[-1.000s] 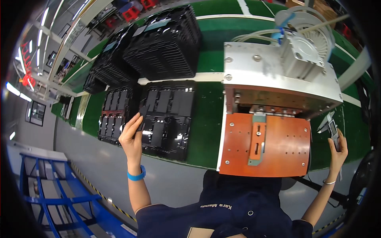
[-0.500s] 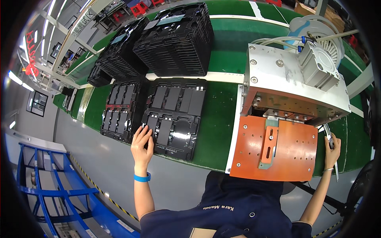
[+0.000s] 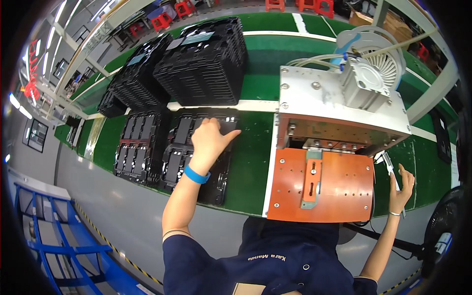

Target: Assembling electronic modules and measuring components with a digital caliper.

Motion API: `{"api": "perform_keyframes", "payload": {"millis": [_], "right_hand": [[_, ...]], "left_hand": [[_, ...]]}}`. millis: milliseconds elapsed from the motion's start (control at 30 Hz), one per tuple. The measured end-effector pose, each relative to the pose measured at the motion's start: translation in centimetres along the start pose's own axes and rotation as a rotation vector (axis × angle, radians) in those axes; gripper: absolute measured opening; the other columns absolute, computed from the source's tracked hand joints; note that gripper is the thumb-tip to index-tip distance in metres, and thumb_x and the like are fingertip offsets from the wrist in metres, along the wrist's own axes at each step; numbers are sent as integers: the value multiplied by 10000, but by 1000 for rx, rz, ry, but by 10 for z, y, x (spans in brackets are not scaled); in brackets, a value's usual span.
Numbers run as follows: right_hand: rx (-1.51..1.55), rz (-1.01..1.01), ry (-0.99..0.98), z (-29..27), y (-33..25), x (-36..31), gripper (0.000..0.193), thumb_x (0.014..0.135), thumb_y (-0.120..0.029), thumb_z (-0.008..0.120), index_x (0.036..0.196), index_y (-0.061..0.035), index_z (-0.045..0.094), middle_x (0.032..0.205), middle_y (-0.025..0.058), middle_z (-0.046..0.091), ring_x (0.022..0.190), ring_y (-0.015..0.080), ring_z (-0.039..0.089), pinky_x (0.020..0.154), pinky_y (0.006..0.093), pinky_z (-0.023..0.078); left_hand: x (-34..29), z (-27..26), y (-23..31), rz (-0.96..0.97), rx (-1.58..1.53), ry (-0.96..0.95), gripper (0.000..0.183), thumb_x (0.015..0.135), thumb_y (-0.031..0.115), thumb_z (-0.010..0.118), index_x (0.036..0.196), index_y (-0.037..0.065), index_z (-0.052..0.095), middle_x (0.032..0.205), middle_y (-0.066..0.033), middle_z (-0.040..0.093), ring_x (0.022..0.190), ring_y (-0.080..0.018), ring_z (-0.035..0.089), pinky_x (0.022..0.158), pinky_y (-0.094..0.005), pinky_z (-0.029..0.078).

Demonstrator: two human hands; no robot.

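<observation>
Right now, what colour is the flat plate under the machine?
Orange, the plate with a grey bracket down its middle; head view.

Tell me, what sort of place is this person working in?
Most likely a factory assembly line. A green conveyor belt carries black plastic part trays, more trays are stacked behind, and a metal press-like machine with an orange plate stands at the workstation.

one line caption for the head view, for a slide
Left hand reaches onto a black moulded plastic tray on the green belt; right hand holds thin metal tweezers beside an orange-plated press.
</observation>
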State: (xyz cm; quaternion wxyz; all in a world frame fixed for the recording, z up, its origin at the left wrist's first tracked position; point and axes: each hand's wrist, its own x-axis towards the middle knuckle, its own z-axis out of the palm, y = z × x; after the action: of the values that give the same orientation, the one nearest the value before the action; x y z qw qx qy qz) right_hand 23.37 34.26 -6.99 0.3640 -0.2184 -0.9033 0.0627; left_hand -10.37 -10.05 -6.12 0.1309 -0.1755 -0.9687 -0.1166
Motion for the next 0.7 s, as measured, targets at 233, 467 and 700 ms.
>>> {"api": "perform_keyframes", "payload": {"millis": [233,467,700], "right_hand": [[483,-34,-124,-51,-114,27,134,738,23,718,872,18,710,776,104,675,697,193,596,654,294,459],[1085,-84,-873,-33,-203,39,277,935,-171,633,1175,-36,662,914,130,712,770,254,685,730,319,529],[1294,564,-1236,-22,-197,54,272,961,-268,640,940,1,669,888,53,716,765,82,683,658,217,552]], "left_hand": [[-1,-13,-10,-73,-432,-216,436,842,351,730,624,-2,597,577,-84,602,517,-185,597,493,-339,429],[-59,-127,74,-38,-1177,-608,272,915,155,675,707,-13,625,621,-12,600,475,-53,550,421,-205,388],[-55,-100,137,404,-993,-799,210,900,173,702,812,-18,692,605,-55,644,486,-116,619,412,-250,409]]}}
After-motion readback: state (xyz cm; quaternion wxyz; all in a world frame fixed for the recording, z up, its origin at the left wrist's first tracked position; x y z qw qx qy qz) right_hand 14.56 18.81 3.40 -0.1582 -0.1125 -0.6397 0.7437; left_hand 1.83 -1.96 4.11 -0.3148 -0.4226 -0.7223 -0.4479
